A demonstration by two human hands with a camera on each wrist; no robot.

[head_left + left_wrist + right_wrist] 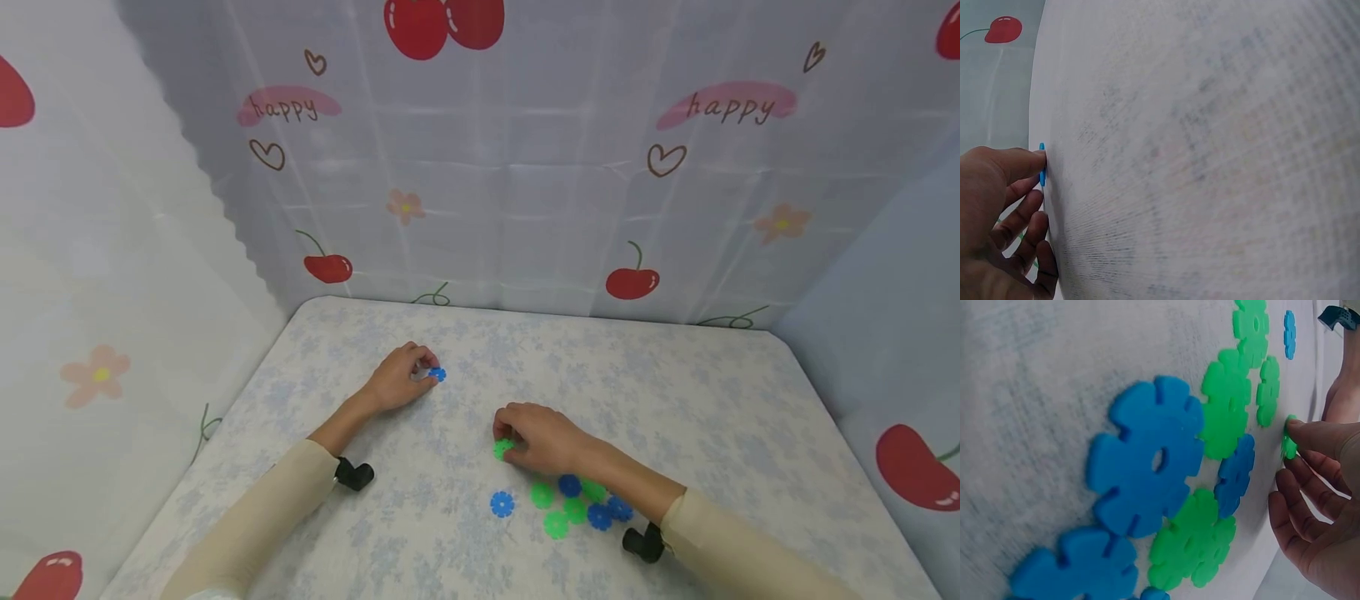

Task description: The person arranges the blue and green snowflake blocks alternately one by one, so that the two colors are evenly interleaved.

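My left hand [401, 379] pinches a blue flower-shaped disc [438, 375] between thumb and fingers, at the tabletop left of centre. In the left wrist view that disc [1042, 165] shows edge-on under the thumb. My right hand [546, 437] holds a green flower-shaped disc [502, 449] by thumb and fingertips, just above or on the table; contact is hard to tell. Below the right hand lies a loose group of green discs [556, 524] and blue discs [599, 517], some overlapping. A single blue disc [502, 503] lies apart, left of the group.
A pale floral cloth covers the table [675, 392]. Printed curtains [480, 167] stand along its back and sides. Black wrist devices, one on the left sleeve [354, 474] and one on the right sleeve [642, 543], sit low near the tabletop.
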